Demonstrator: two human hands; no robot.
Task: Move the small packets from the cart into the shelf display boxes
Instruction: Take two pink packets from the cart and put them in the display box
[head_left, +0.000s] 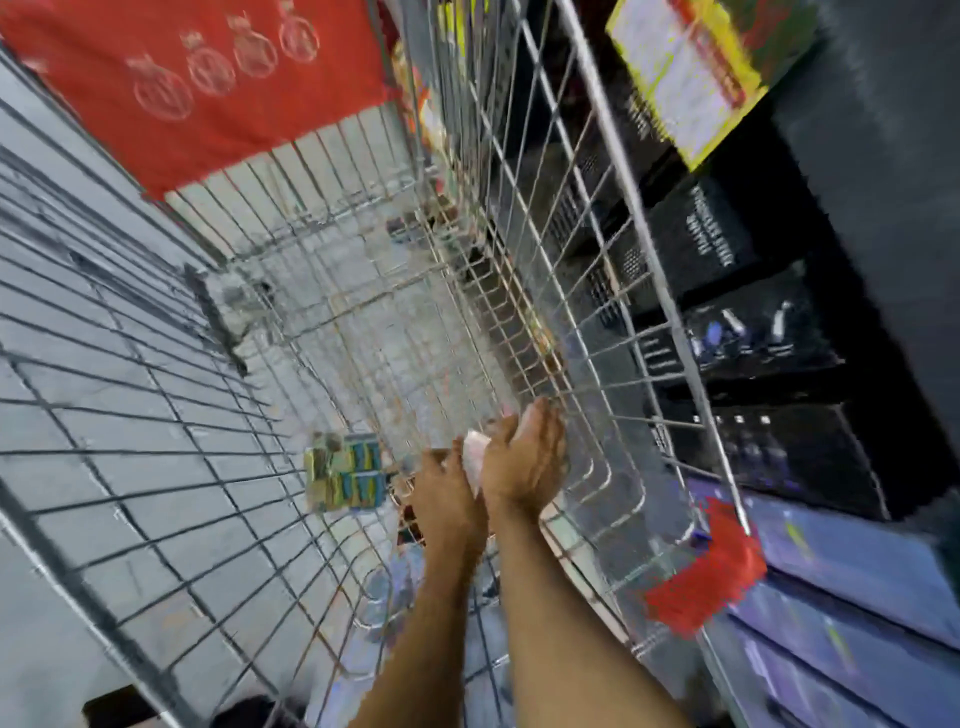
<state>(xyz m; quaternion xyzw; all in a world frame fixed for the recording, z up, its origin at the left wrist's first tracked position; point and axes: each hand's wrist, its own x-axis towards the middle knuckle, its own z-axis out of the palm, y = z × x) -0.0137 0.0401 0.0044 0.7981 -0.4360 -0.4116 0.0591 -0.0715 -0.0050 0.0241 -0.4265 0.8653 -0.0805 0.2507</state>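
Both hands reach down into the big silver wire shopping cart (156, 467), which fills most of the view, its mesh walls running from 7 o'clock up to 1 o'clock over a grey tiled floor (62, 182). At 11 o'clock a red cloth panel printed with pale round emblems (208, 88) hangs over the cart's far end. Dark shelving with black crates (727, 249) runs along 2 to 4 o'clock outside the cart's wall, with a blurred yellow and white box (691, 73) at 1 o'clock. A red plastic corner piece (711, 566) sits on the cart's rim at 4 o'clock.

Near the centre, low in the basket, the right hand (524, 457) and the left hand (447, 493) are cupped against each other, pressed around a small pale pink packet (475, 452) held between them. Just beside them at 9 o'clock, a small green, yellow and blue packet (345, 473) lies on the cart's wire bottom, apart from the hands. Motion blur hides finer detail.
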